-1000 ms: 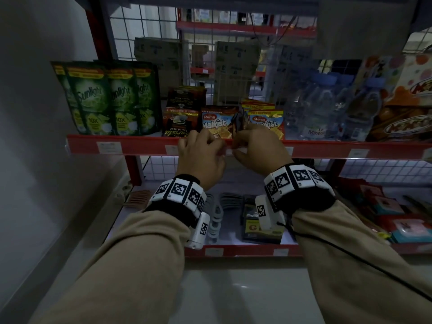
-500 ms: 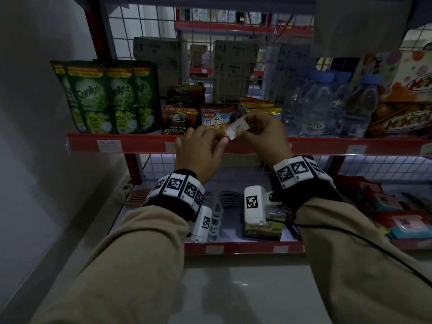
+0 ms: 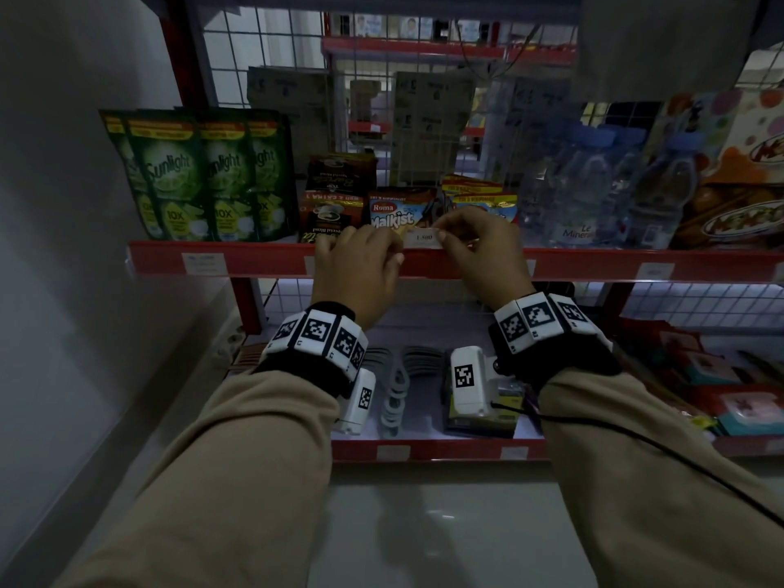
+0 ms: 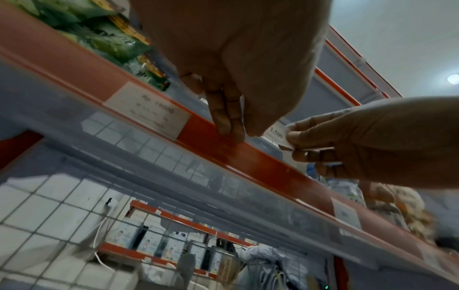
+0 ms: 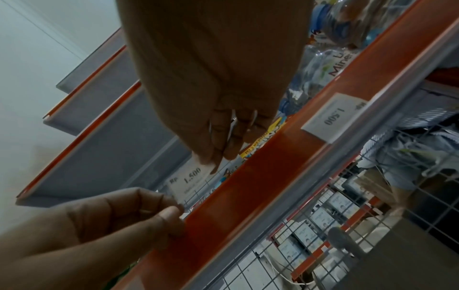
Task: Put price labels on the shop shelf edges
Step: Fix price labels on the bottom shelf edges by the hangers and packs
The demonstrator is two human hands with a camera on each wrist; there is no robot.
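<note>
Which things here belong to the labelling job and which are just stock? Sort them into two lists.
Part of the job:
- price label, pinched by the right hand
- red shelf edge, where the label goes
- left hand, fingers at the edge strip

Just standing by:
- Sunlight pouches
- Malkist packs
- water bottles
- labels already fitted

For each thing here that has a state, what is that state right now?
price label: loose, pinched at the top of the shelf edge, not yet in the strip
right hand: pinches the price label
left hand: fingertips pressing on the shelf edge beside the label
fitted labels: already seated in the strip
water bottles: upright, capped
</note>
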